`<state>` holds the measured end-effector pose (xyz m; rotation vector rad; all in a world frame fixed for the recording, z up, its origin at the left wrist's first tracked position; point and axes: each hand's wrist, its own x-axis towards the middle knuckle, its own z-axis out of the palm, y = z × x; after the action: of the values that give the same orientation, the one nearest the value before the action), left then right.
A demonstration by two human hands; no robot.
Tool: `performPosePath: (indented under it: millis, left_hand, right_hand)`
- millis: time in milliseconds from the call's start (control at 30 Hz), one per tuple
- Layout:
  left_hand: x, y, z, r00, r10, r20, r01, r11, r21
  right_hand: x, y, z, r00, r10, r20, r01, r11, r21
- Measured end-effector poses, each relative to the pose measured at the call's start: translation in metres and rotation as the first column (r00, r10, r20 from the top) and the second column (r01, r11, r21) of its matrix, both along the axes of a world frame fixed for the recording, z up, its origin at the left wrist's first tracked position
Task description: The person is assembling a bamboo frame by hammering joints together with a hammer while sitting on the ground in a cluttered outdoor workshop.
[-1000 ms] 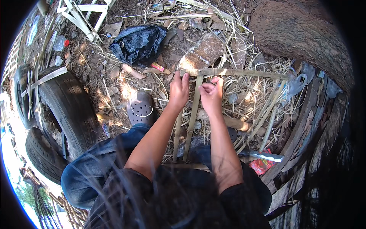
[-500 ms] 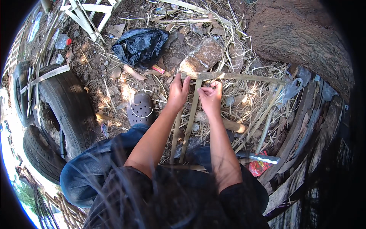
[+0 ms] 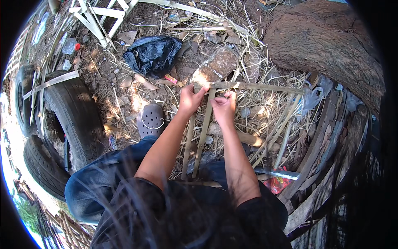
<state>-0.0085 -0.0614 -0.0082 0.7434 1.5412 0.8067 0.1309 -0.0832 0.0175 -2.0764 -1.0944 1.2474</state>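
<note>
My left hand (image 3: 190, 101) is closed round the left end of a flat bamboo strip (image 3: 265, 86), which runs off to the right. Its thumb presses near the corner where an upright bamboo strip (image 3: 202, 135) meets the first one. A second upright strip (image 3: 187, 151) comes down from beneath the left hand toward my lap. My right hand (image 3: 224, 110) is just right of that joint and below the long strip, with fingers curled and thumb and fingertips pinched together. Whatever is in that pinch is too small to make out.
Several old tyres (image 3: 76, 120) stand at left. Ahead lie a black plastic bag (image 3: 152, 54) and a stone (image 3: 219, 64). A thick tree trunk (image 3: 319, 37) fills the upper right. A long blade (image 3: 284, 173) and a red packet (image 3: 277, 182) lie right of my knees, among bamboo shavings.
The whole view has shifted slightly. My left hand keeps its hold on the strip's end, and my right hand stays pinched by the joint, its fingers only slightly moved.
</note>
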Motion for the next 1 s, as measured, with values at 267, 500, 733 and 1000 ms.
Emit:
performPosePath:
  millis: [267,500,733,1000]
  left_hand:
    - [0.005,0.002,-0.008,0.988,-0.025,-0.150,0.031,0.999,0.038]
    - [-0.017,-0.007,-0.028,0.955,0.008,-0.296,0.011,0.998,0.060]
    - [0.005,-0.005,-0.009,0.976,0.069,-0.205,-0.032,0.983,0.182]
    - [0.009,-0.003,-0.021,0.972,-0.018,-0.235,0.030,0.998,0.048]
  right_hand:
    - [0.020,0.004,-0.028,0.543,-0.621,-0.565,0.469,0.783,-0.409]
    - [0.035,0.035,0.021,0.172,-0.625,-0.761,0.245,0.776,-0.581]
    - [0.056,0.042,0.068,0.883,0.461,-0.088,-0.468,0.849,-0.247]
    - [0.101,0.044,0.105,0.674,0.736,-0.060,-0.718,0.634,-0.286]
